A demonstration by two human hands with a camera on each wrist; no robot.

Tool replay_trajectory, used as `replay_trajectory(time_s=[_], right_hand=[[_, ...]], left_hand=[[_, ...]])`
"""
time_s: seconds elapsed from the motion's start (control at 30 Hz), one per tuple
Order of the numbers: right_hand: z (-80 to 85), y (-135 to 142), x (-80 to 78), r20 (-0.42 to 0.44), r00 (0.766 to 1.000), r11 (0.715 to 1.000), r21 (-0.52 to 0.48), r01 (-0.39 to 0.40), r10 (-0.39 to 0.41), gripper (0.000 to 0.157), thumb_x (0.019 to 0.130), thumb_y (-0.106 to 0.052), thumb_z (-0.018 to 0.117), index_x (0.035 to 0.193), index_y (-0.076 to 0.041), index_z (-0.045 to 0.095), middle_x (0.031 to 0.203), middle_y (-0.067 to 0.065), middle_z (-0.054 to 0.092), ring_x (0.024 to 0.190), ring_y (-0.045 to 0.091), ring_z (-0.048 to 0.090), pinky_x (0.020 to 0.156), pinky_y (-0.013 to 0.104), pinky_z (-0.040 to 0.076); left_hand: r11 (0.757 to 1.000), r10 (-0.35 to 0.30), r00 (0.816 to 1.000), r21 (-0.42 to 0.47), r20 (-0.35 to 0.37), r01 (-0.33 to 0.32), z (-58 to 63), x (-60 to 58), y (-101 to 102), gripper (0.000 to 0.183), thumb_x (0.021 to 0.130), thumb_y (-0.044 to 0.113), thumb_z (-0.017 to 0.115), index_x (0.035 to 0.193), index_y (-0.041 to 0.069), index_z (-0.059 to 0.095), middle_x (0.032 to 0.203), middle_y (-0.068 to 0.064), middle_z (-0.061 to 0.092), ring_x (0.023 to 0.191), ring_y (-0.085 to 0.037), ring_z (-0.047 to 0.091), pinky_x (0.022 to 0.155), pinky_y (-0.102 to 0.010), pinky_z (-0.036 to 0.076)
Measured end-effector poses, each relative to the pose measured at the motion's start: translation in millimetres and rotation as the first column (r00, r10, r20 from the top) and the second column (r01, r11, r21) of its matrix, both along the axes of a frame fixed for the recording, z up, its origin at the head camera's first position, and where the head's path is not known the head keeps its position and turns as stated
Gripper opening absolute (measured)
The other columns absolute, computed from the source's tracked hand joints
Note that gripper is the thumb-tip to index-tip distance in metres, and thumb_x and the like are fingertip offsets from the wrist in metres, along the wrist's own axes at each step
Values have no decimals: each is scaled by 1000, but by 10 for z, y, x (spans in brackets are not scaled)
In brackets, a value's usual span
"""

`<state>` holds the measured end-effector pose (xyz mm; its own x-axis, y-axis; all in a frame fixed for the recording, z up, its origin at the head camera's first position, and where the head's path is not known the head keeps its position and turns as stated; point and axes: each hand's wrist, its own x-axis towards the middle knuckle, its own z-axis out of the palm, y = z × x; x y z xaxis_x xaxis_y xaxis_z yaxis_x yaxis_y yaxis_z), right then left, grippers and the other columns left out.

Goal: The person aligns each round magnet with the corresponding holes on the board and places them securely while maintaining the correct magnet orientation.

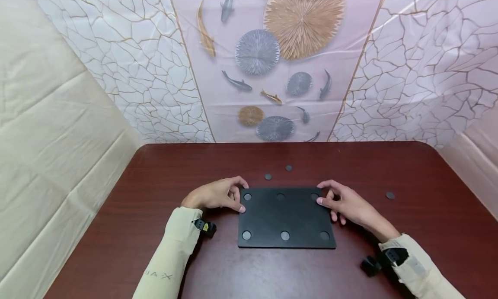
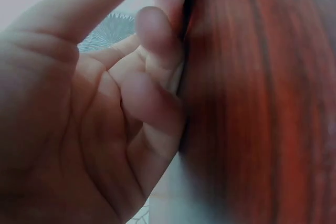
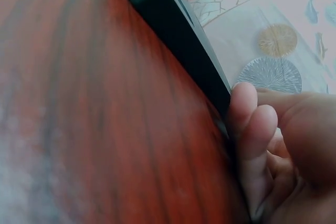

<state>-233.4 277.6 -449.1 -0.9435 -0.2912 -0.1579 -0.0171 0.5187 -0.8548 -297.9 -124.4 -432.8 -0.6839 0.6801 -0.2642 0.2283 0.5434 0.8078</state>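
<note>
A black rectangular board lies on the table with several round recesses along its far and near edges. Pale grey discs show in the far left, near left and near middle recesses; the other recesses look dark. My left hand grips the board's left side, index finger at the far corner and thumb on the edge. At the far right corner my right hand holds the board between thumb and index finger, its other fingers curled beside the edge. The right wrist view shows the board's thick dark side close to the fingertips.
Two small dark discs, one nearer and one farther, lie beyond the board. Another dark disc lies to the right of my right hand. The reddish-brown table ends at a patterned curtain.
</note>
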Motion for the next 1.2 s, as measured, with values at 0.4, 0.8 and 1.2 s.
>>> replay_trajectory(time_s=[0.4,0.8,1.2], right_hand=[[18,61,43,16,996,996,-17,-83,83,47,104,-22,70,140,0,50,82,15,60,53,27,63,44,38,54],[268,360,-10,-182,980,970,239,-36,81,37,100,-18,74,131,-3,61,85,4,61,60,19,61,49,34,52],[453,1080,-29,-292,951,869,491,59,101,33,88,-11,85,113,1,66,91,5,68,82,18,60,73,38,49]], left_hand=[[995,72,991,62,110,-80,-97,-7,-10,62,87,13,87,139,9,54,84,-4,68,68,-15,58,67,-29,48],[992,80,991,84,104,-89,-90,-6,-38,61,87,12,86,139,9,54,85,-5,67,67,-16,59,64,-29,47],[986,57,994,149,89,-70,-194,-53,-55,60,88,9,86,139,6,55,86,-6,67,69,-18,60,67,-28,49]])
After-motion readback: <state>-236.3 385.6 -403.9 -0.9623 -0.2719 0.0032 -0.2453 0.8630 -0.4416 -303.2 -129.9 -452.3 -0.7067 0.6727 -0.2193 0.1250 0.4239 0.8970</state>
